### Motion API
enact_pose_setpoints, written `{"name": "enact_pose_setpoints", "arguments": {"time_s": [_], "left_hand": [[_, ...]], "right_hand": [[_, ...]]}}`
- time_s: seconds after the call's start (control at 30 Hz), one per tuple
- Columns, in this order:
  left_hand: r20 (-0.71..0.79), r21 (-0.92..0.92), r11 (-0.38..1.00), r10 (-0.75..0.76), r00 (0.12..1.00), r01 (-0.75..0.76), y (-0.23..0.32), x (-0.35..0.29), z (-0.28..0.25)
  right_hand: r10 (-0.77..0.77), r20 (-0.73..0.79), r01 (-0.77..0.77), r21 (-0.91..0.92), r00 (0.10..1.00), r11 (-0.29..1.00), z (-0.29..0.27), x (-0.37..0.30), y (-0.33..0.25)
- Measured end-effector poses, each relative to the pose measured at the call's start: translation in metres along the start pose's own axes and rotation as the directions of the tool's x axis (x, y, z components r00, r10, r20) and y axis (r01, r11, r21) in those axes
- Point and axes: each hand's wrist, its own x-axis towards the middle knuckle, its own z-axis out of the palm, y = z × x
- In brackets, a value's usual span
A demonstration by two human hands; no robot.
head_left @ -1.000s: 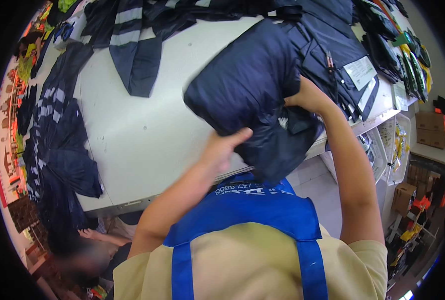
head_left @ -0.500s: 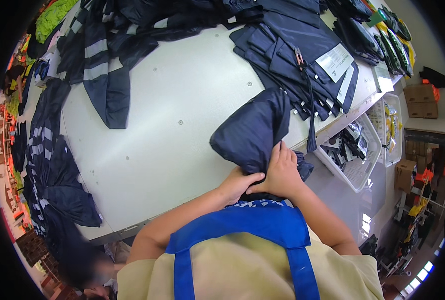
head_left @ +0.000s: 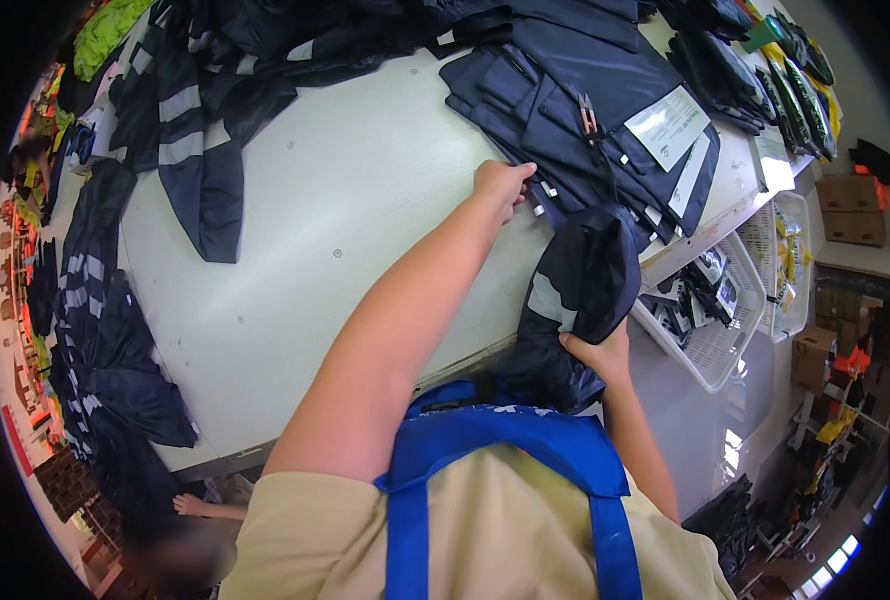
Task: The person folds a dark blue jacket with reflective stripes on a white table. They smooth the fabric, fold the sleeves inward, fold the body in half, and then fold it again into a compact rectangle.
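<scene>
My left hand [head_left: 503, 188] reaches forward over the table, its fingers pinched at the near-left edge of a stack of flat dark-navy fabric pouches [head_left: 535, 105] with small white tags. The fingertips appear to grip the edge of one pouch. At the table's front edge, my right hand [head_left: 603, 352] is closed on a bunched dark garment [head_left: 603, 265] with a light grey band, its thumb on top and its other fingers hidden. The lower folds of the garment hang close against my blue apron [head_left: 505, 440].
On the stack lie thread snips [head_left: 589, 118] and a white printed sheet [head_left: 665, 128]. Dark garments with grey bands [head_left: 197, 150] cover the table's far and left sides. White plastic baskets [head_left: 710, 370] with packaged goods stand at the right. Another person's hand [head_left: 193, 505] shows at lower left.
My left hand has left the bundle and moved forward to the pouch stack. My right hand keeps hold of the garment, which has turned and shifted right, now showing its grey band.
</scene>
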Motion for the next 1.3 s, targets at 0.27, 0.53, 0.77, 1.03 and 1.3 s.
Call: {"name": "enact_pose_setpoints", "arguments": {"time_s": [0.27, 0.53, 0.77, 1.03, 1.3], "left_hand": [[-0.045, -0.164, 0.977, 0.128, 0.991, -0.134, -0.050, -0.048, -0.096], [-0.371, 0.032, 0.999, 0.042, 0.928, -0.033, -0.166, -0.199, -0.235], [-0.032, 0.981, 0.144, 0.789, 0.613, -0.134, -0.145, -0.231, -0.237], [0.396, 0.895, -0.129, 0.669, 0.629, -0.427, -0.134, -0.202, -0.293], [0.134, 0.853, 0.238, 0.760, 0.636, -0.463, -0.100, -0.219, -0.293]], "right_hand": [[-0.071, 0.010, 0.071, 0.044, 0.997, 0.997, -0.004, 0.005, 0.022], [-0.152, 0.078, 0.159, -0.089, 0.985, 0.983, 0.001, 0.007, -0.004], [-0.325, 0.307, 0.433, -0.419, 0.895, 0.798, 0.024, -0.015, -0.070], [-0.469, 0.779, 0.909, -0.337, 0.415, 0.245, 0.067, -0.038, -0.109], [-0.207, 0.964, 0.986, -0.161, 0.166, 0.040, 0.119, -0.064, -0.124]]}}
